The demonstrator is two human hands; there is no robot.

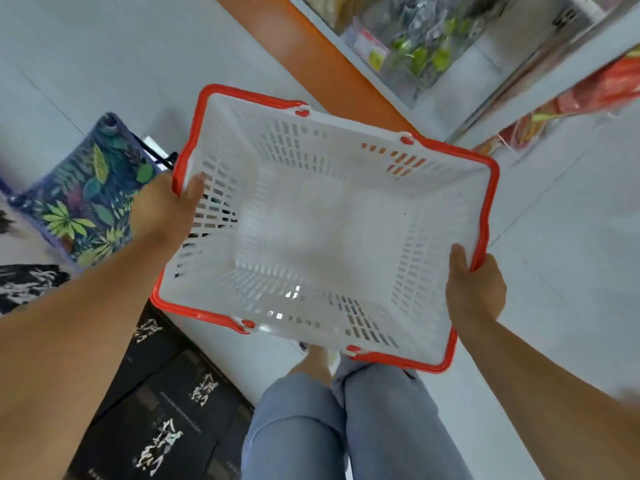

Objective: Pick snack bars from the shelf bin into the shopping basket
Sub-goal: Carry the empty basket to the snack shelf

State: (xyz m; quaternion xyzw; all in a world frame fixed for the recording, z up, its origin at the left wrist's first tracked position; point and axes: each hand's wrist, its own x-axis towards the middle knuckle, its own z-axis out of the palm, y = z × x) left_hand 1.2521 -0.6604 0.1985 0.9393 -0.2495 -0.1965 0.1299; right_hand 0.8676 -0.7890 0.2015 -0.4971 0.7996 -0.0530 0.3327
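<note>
Now both hands grasp the basket (294,143). The left hand (162,206) clenches its red rim at one end and the right hand (474,289) the other, thumbs inside. Beyond the fingertips, a shelf (561,81) holds blurred packets (422,46).

Of the left hand (162,209) only the thumb shows, its fingers hidden behind the wall of the basket (446,181); the right hand (476,289) likewise hides its fingers beyond the red rim; the packets (422,53) on the shelf (519,74) are smeared, their kind past telling; the label (372,51) before them is unreadable; the red packs (609,88) run off the right edge; the black boxes (166,410) are cut at the bottom, their white script blurred; a foot (317,365) lies partly hidden under the basket.
</note>
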